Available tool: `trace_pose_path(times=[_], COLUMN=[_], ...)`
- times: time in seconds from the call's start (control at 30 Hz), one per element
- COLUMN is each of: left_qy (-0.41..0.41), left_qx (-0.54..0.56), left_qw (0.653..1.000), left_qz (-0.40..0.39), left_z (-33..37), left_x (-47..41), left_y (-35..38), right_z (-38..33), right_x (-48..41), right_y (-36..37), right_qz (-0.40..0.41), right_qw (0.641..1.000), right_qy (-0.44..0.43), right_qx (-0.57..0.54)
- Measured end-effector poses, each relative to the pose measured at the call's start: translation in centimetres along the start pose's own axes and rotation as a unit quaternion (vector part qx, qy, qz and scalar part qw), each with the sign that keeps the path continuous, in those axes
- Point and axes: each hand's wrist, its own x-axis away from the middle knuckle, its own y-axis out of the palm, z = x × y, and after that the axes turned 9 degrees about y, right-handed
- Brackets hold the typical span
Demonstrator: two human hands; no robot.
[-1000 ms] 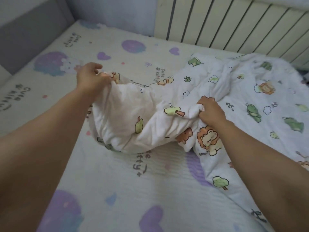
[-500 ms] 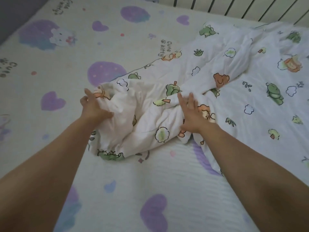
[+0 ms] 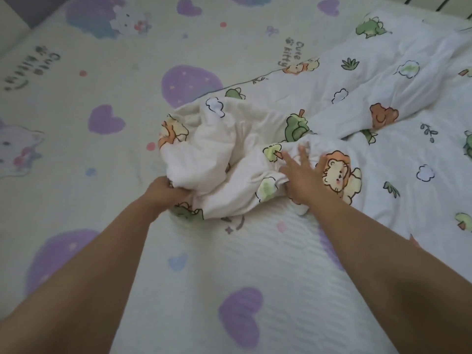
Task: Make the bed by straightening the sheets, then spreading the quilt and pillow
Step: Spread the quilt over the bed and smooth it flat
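Head view, looking down at a bed. Sheet (image 3: 107,175) is cream with purple hearts, kitty prints and "Cute kitty" text. It lies flat over the mattress and is bare across the left side and the near side. One big purple heart (image 3: 241,315) sits near the bottom between the two forearms.

Quilt (image 3: 398,180) is white with cartoon lions, green dinos, clouds and trees. It covers the right part of the bed, rumpled, with a long fold running up toward the top right. Its near-left corner is bunched into a heap (image 3: 209,154) at mid-frame, plain cream underside turned up. The heap rests on the sheet.

Left hand (image 3: 163,191) is at the heap's lower left edge. Its fingers are curled into the fabric and grip a fold of quilt; the fingertips are buried in the cloth and not visible.

Right hand (image 3: 306,185) is on the right side of the heap, just beside the lion print (image 3: 337,175). Its fingers (image 3: 302,154) are straight and spread, and the palm is flat on the quilt. It presses down and grasps nothing.

Both forearms are bare and reach in from the bottom corners. The hands are apart, with the heap between them.

A grey panel (image 3: 43,8) shows at the top left corner, beyond the sheet's edge.
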Motion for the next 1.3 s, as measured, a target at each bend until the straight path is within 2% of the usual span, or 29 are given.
trace_pose_path(times=[0.07, 0.1, 0.17, 0.2, 0.23, 0.3, 0.4, 0.47, 0.57, 0.63, 0.67, 0.7, 0.77, 0.83, 0.87, 0.93, 0.97, 1.03, 1.07, 1.13, 1.23, 1.3], left_qy=[0.043, 0.052, 0.069, 0.083, 0.102, 0.124, 0.129, 0.098, 0.062, 0.034, 0.025, 0.026, 0.026, 0.056, 0.069, 0.088, 0.090, 0.112, 0.138, 0.216, 0.286, 0.300], left_qx=[0.045, 0.072, 0.126, 0.141, 0.154, 0.151, 0.100, 0.060, -0.089, -0.151, -0.144, -0.099, 0.094, 0.278, 0.303, 0.223, 0.144, -0.072, -0.178, -0.314, -0.376, -0.385], left_qw=[0.996, 0.992, 0.982, 0.978, 0.974, 0.971, 0.980, 0.990, 0.992, 0.987, 0.988, 0.993, 0.993, 0.959, 0.950, 0.969, 0.983, 0.990, 0.974, 0.924, 0.871, 0.857], left_qz=[0.067, 0.094, 0.121, 0.127, 0.131, 0.138, 0.110, 0.087, 0.062, 0.040, 0.046, 0.058, 0.063, 0.029, 0.006, -0.054, -0.073, -0.050, -0.024, -0.029, -0.132, -0.165], left_z=[1.3, 2.2, 4.1, 5.0, 6.1, 8.2, 10.0, 10.0, 8.3, 5.8, 4.6, 3.1, 0.8, -1.1, -2.0, -4.0, -5.3, -7.5, -8.2, -8.8, -7.8, -6.0], left_x=[0.0, -0.1, 0.3, 0.4, 0.8, 1.4, 3.6, 4.9, 7.7, 8.9, 9.6, 10.1, 10.6, 10.7, 11.0, 11.2, 11.2, 11.5, 11.8, 12.6, 13.8, 13.8], left_y=[-0.4, -0.9, -2.5, -3.3, -4.3, -6.3, -10.7, -13.2, -15.7, -16.7, -16.9, -16.9, -16.7, -15.7, -15.0, -12.9, -11.6, -9.1, -8.0, -4.4, 1.0, 5.0], right_z=[0.0, 0.2, 0.3, 0.4, 0.4, 0.8, 0.8, -0.1, -2.1, -3.6, -4.4, -5.2, -6.2, -6.1, -5.8, -4.8, -4.2, -3.1, -2.7, -1.4, 0.3, 1.8], right_x=[0.4, 0.7, 2.2, 2.9, 3.8, 5.3, 8.9, 11.8, 15.6, 17.0, 17.5, 18.0, 18.7, 19.4, 19.7, 20.1, 20.4, 21.3, 21.7, 22.7, 23.5, 23.6], right_y=[-0.5, -1.4, -4.2, -5.6, -7.1, -9.4, -12.9, -14.9, -15.6, -14.4, -13.6, -12.5, -10.4, -8.0, -6.8, -4.5, -3.3, -1.3, -0.4, 1.8, 4.9, 6.9], right_qz=[0.005, 0.023, 0.063, 0.069, 0.071, 0.056, 0.012, -0.067, -0.182, -0.206, -0.203, -0.191, -0.146, -0.094, -0.067, -0.019, 0.000, 0.035, 0.039, 0.029, -0.022, -0.037], right_qw=[0.992, 0.973, 0.903, 0.879, 0.869, 0.872, 0.876, 0.877, 0.878, 0.883, 0.890, 0.898, 0.911, 0.909, 0.910, 0.920, 0.930, 0.950, 0.955, 0.961, 0.974, 0.978], right_qy=[0.027, 0.041, 0.043, 0.034, 0.022, 0.003, 0.002, 0.020, 0.031, 0.038, 0.036, 0.027, 0.009, 0.026, 0.037, 0.057, 0.069, 0.086, 0.097, 0.127, 0.162, 0.172], right_qx=[-0.126, -0.227, -0.422, -0.471, -0.489, -0.486, -0.482, -0.476, -0.442, -0.419, -0.406, -0.396, -0.386, -0.404, -0.407, -0.386, -0.360, -0.298, -0.278, -0.244, -0.155, -0.109])
